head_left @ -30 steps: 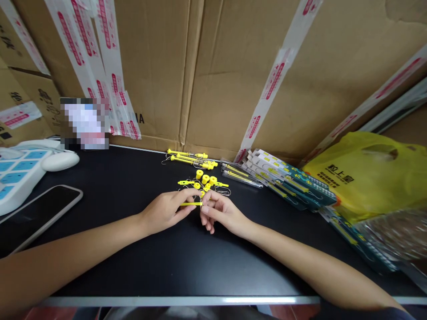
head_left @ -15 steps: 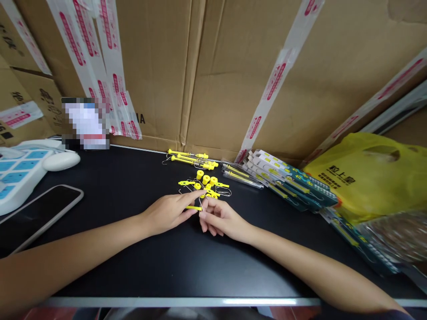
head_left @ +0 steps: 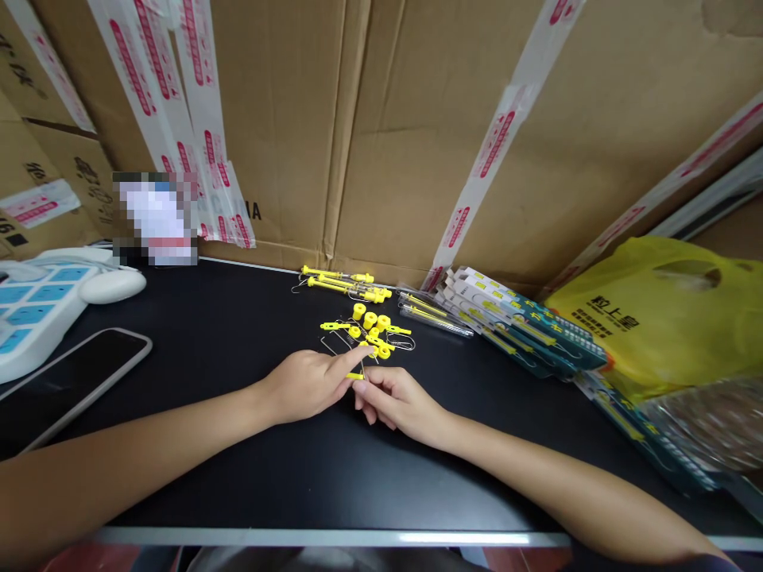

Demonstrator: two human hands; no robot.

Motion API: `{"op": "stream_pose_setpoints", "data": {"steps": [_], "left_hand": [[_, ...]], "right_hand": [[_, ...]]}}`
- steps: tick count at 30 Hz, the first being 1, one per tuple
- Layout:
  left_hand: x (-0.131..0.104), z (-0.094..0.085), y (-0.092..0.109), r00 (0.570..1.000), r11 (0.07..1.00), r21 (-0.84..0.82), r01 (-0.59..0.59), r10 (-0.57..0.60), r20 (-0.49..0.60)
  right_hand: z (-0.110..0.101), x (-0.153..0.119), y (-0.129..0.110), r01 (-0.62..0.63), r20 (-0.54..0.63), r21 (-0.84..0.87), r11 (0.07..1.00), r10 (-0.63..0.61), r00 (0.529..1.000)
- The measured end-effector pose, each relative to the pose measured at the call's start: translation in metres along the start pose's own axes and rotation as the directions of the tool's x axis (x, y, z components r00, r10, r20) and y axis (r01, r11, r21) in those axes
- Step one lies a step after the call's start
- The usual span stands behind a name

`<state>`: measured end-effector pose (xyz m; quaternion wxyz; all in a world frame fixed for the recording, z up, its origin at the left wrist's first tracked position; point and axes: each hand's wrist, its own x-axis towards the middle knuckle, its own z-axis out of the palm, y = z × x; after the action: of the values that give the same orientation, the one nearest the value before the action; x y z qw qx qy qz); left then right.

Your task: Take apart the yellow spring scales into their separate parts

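Observation:
Both hands meet over the middle of the black table. My left hand (head_left: pixel 310 385) is closed round a thin yellow plastic rod (head_left: pixel 355 376), its index finger stretched toward the loose parts. My right hand (head_left: pixel 396 401) pinches at the rod's right end, where a thin metal wire (head_left: pixel 363 365) stands up; which fingers grip the wire I cannot tell. Just beyond the fingertips lies a pile of yellow caps (head_left: pixel 370 320), flat yellow pieces (head_left: pixel 335 326) and bent wire hooks (head_left: pixel 400 342). Behind it rest several yellow rods with hooks (head_left: pixel 346 286).
Clear-sleeved pieces (head_left: pixel 435 314) and a fanned stack of carded packages (head_left: pixel 513 318) lie right of the pile, beside a yellow plastic bag (head_left: pixel 656 310). At the left are a phone (head_left: pixel 71 389) and a power strip (head_left: pixel 41 294). Taped cardboard (head_left: pixel 286 119) walls the back.
My left index finger has moved down and extends over the near edge of the pile. Less of the yellow rod shows between the hands, which are slightly closer together.

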<state>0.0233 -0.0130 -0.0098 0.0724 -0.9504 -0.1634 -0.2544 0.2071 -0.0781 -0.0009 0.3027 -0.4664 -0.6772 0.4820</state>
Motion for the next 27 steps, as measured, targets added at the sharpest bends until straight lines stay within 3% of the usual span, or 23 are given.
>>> {"op": "stream_pose_setpoints", "data": {"steps": [14, 27], "left_hand": [[-0.0019, 0.0001, 0.0021, 1.000, 0.993, 0.119, -0.019, 0.021, -0.011], [-0.0010, 0.0000, 0.0044, 1.000, 0.993, 0.121, 0.008, -0.006, -0.018]], "right_hand": [[-0.0023, 0.0037, 0.0037, 0.039, 0.013, -0.032, 0.999, -0.038, 0.999], [-0.0056, 0.0052, 0.0065, 0.056, 0.054, -0.078, 0.995, -0.052, 0.997]]}}
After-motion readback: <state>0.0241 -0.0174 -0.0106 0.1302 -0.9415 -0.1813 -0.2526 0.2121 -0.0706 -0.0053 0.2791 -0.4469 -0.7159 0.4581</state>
